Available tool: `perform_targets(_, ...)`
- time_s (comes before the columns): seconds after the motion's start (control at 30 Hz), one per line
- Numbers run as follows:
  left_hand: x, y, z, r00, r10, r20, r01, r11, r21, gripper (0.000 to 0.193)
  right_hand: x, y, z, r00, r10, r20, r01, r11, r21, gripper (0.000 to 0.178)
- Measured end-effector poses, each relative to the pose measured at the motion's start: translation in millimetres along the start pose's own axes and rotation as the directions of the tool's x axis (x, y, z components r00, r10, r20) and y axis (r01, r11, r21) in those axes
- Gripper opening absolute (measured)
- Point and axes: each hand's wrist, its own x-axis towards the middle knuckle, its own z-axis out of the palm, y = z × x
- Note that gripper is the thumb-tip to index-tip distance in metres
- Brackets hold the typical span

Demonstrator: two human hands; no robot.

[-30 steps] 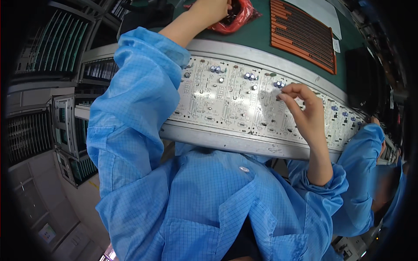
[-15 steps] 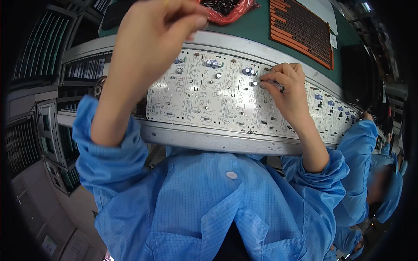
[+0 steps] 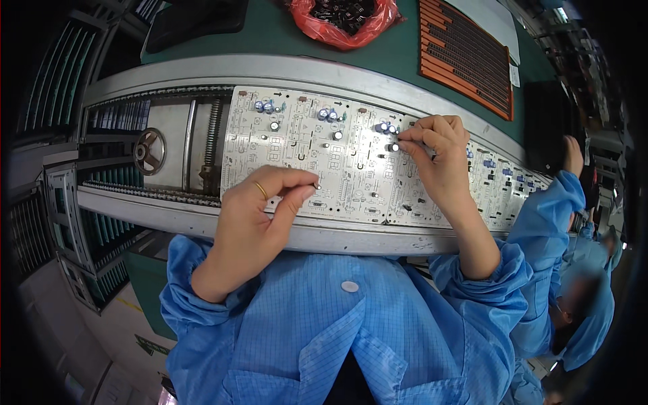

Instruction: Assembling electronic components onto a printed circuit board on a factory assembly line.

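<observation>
A row of white printed circuit boards [image 3: 270, 152] lies in a metal-railed conveyor before me. My left hand [image 3: 253, 216], a ring on one finger, reaches over the left boards. Its thumb and forefinger close at a small cylindrical capacitor [image 3: 318, 185] on the board. Further right, my right hand [image 3: 442, 158] has its thumb and fingertips drawn together at the board surface. Beside those fingertips stands a dark, silver-topped capacitor [image 3: 394, 147]; whatever lies between them is hidden. Blue capacitors [image 3: 327, 115] stand in pairs along the upper part of the boards.
Behind the rail, a red plastic bag [image 3: 347, 30] of small black parts sits on a green surface, near an orange rack [image 3: 466, 57] with dark rows. A handwheel [image 3: 149, 151] is at the conveyor's left. Another person's blue sleeve [image 3: 547, 216] reaches in at right.
My left hand has come down from near the red bag to the board. My right hand stays beside the same capacitor. The view has shifted, showing more of the conveyor's left end.
</observation>
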Motion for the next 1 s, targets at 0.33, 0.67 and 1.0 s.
perform_targets(0.33,-10,-19,36,0.981,0.184,0.064,-0.187,0.981,0.052,0.014,3,-4,1,0.997,0.075,0.032,-0.075,0.997,0.006,0.011)
perform_targets(0.67,-10,-28,44,0.96,0.272,0.063,-0.277,0.958,0.072,0.016,-2,-15,3,0.994,0.109,-0.014,-0.11,0.989,-0.098,0.011)
perform_targets(1.0,-9,-28,42,0.953,0.293,0.077,-0.299,0.951,0.082,0.015,-6,-9,2,0.999,0.019,-0.043,-0.023,0.994,-0.108,0.014)
